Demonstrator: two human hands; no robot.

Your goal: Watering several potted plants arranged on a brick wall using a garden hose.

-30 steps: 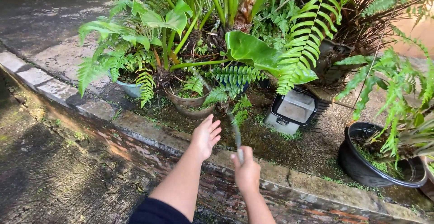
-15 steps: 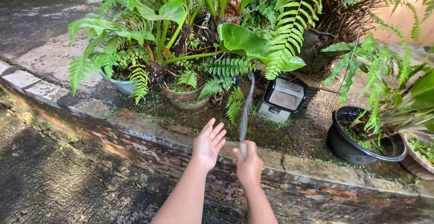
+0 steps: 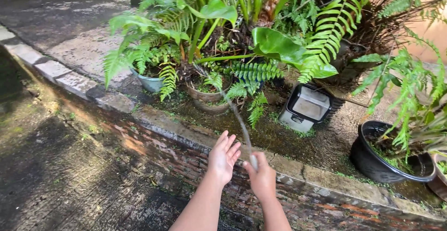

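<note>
Two hands, one hose, water on the pots

Two bare hands out in front, low in the head view, above a wet brick curb (image 3: 153,124). Right hand (image 3: 262,180) clenched around the end of a hose nozzle (image 3: 253,162), grip closed tight, thumb up near the tip. Left hand (image 3: 223,157) released, palm flat, fingers (image 3: 231,143) spread and pointing up, just beside the right hand but holding nothing. Thin stream of water (image 3: 235,114) rising from the nozzle, arcing up and left toward a brown clay pot (image 3: 205,96) with a small fern in it. Just left of that pot, a pale blue pot (image 3: 150,83) under drooping fern fronds (image 3: 122,58). Behind both, a big broad green leaf (image 3: 277,44) on a long stalk, and tall strap-shaped leaves crowding the top of the view. Right of the clay pot, a grey and black box-shaped container (image 3: 305,107) tipped on its side on mossy ground. Farther right, well apart from the hands, a round black plastic pot (image 3: 377,163) with ferns leaning out of it. At the far right edge, part of another brownish pot (image 3: 441,184), mostly cut off. Dark, damp pavement (image 3: 60,175) across the lower left, reddish bricks along the curb face below the hands.
</note>
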